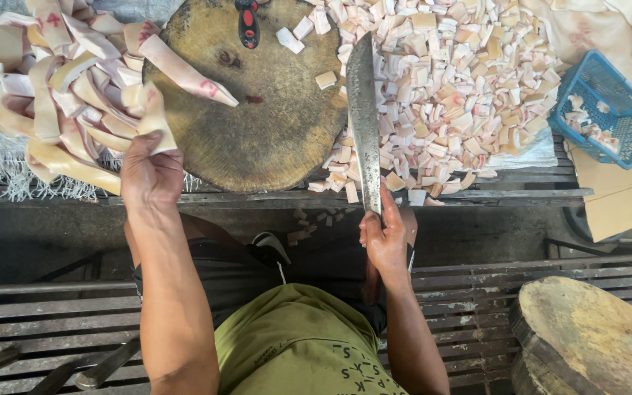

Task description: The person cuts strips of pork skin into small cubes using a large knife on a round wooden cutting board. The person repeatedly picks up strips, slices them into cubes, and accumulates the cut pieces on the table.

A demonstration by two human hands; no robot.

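Left hand (151, 175): closed on the end of one pale pork-skin strip (156, 117), at the near edge of the strip pile
Right hand (388, 238): clamped round the handle of one cleaver (364, 124), whose long blade is laid edge-down along the right side of the board, tip pointing away
Chopping boards: two are seen; one round wooden chopping board (257, 124) lies in the middle of the tabletop (521, 194), a second round wooden block (587, 336) stands apart at the lower right
Strip pile (45, 88): too many long curled strips to be counted, heaped left of the board, one of them draped across the board's rim
Cut pieces (455, 80): a large heap of small squares is spread right of the cleaver; too many to be counted, a few lie loose on the board
Basket: one blue plastic basket (608, 95), at the far right, with a few cut pieces inside
Small tool: one red and black handle (248, 25) is laid at the board's far edge
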